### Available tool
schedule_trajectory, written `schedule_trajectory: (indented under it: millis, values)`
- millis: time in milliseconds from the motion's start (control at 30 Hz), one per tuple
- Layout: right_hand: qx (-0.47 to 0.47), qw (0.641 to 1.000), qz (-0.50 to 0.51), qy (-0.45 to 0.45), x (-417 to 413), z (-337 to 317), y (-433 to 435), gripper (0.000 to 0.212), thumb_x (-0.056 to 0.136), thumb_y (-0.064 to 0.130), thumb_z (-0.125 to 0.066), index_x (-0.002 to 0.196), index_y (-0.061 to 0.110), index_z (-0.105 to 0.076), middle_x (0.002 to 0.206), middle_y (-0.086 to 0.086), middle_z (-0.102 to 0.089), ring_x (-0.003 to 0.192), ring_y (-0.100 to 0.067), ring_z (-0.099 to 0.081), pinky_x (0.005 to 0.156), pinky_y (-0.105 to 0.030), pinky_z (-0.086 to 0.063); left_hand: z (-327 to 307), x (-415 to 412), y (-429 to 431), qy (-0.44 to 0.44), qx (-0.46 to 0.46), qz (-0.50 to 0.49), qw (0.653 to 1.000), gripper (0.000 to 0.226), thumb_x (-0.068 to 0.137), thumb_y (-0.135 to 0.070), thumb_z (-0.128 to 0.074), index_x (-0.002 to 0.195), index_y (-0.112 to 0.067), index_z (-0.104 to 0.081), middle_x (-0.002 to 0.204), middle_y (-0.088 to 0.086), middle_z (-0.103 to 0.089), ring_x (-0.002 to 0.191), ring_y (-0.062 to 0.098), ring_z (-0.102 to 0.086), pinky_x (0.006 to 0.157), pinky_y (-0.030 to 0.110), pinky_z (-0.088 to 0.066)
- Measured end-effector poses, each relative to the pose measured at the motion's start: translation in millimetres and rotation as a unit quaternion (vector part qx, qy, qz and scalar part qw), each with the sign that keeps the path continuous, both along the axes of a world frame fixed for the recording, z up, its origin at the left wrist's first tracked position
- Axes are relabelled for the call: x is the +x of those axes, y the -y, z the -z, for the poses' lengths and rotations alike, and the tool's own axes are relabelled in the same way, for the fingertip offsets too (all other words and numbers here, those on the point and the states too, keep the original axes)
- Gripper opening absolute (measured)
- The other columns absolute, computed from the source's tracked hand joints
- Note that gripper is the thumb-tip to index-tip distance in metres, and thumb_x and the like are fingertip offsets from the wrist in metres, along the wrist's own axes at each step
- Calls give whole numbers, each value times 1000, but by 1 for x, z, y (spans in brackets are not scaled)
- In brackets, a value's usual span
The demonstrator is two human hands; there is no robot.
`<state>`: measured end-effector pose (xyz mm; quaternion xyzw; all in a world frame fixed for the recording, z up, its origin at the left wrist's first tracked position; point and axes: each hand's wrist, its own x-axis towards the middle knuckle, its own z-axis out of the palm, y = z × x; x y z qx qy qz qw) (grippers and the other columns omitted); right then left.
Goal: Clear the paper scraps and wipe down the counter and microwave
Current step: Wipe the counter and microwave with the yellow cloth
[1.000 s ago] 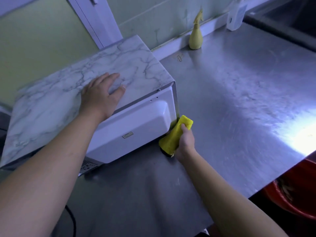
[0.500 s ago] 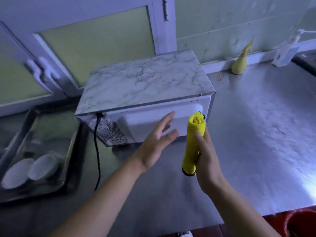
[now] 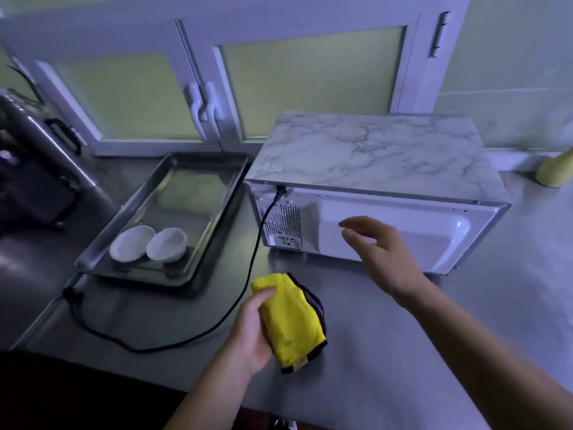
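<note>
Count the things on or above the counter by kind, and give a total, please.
Bowls: 2
Tray: 1
Microwave: 1
Yellow cloth, in the left hand: 1
Yellow bottle: 1
Dark appliance: 1
Total: 7

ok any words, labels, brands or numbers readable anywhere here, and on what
No text can be read.
Pale corner tag on the yellow cloth: too blurred to read.
Back of the microwave: no legible label shows.
</note>
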<state>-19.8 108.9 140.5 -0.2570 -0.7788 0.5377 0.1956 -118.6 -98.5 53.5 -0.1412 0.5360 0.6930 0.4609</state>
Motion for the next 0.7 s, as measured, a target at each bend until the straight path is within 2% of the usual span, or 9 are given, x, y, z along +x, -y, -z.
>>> schedule_trajectory:
  millis: [100,167,233,333,367,467,500,600,700]
  values:
    - [121,993,-5,16,-39,-15,-17,22,95,26,-61,115,22,-70,123,1,-66,115,-14,-60,98,-31,-46,3,-13,-2,3,12,1,1000,50,76,-37,-74,117,-10,-69,112,15,-73,98,29,-73,71,38,-59]
    - [206,978,-16,18,-68,-24,-30,24,94,21,-62,116,16,-70,126,-5,-64,121,-21,-56,99,-25,-38,4,-27,-8,-24,-17,-7,1000,52,72,-35,-76,115,-8,-68,105,14,-75,93,28,-74,65,34,-59]
    - [256,966,-13,47,-98,-29,-43,26,94,21,-61,117,15,-69,128,-8,-62,123,-25,-53,95,-22,-34,6,-43,-14,-30,-30,-1,999,56,68,-33,-78,116,-8,-67,104,13,-75,95,31,-72,74,38,-58]
    - [294,948,9,119,-140,-26,-66,35,94,26,-59,127,16,-63,140,-10,-54,134,-29,-43,110,-37,-34,12,-66,-25,-11,-19,-2,1000,47,79,-33,-76,119,-12,-65,112,14,-73,106,33,-68,87,44,-53]
    - [308,939,19,153,-151,-24,-73,39,94,29,-57,132,17,-60,145,-9,-50,138,-29,-38,113,-41,-30,15,-73,-29,-1,-6,-24,1000,39,84,-32,-72,116,-11,-65,112,14,-72,104,31,-68,85,43,-53]
    - [355,902,49,241,-175,-17,-87,49,97,45,-46,141,25,-48,151,-5,-42,143,-25,-29,116,-45,-18,19,-93,-45,-7,48,-82,995,21,90,-27,-59,101,-10,-65,98,13,-69,81,23,-71,70,35,-52]
    - [367,893,59,253,-180,-14,-89,50,97,49,-42,141,27,-46,151,-4,-42,143,-25,-30,115,-46,-17,19,-99,-50,-8,53,-95,994,22,93,-25,-55,104,-9,-64,100,15,-67,82,23,-70,70,35,-51]
    - [386,882,66,261,-182,-9,-91,55,93,56,-34,141,31,-43,151,0,-43,143,-23,-30,115,-46,-17,15,-111,-70,-13,63,-159,985,33,100,-19,-49,130,-8,-57,123,17,-65,109,31,-64,82,38,-51]
    - [396,877,67,264,-179,-6,-93,56,93,57,-33,142,32,-42,153,2,-41,146,-21,-28,115,-46,-16,6,-118,-89,-148,30,-284,947,43,100,-15,-53,142,-26,-49,135,3,-61,117,19,-62,91,37,-52]
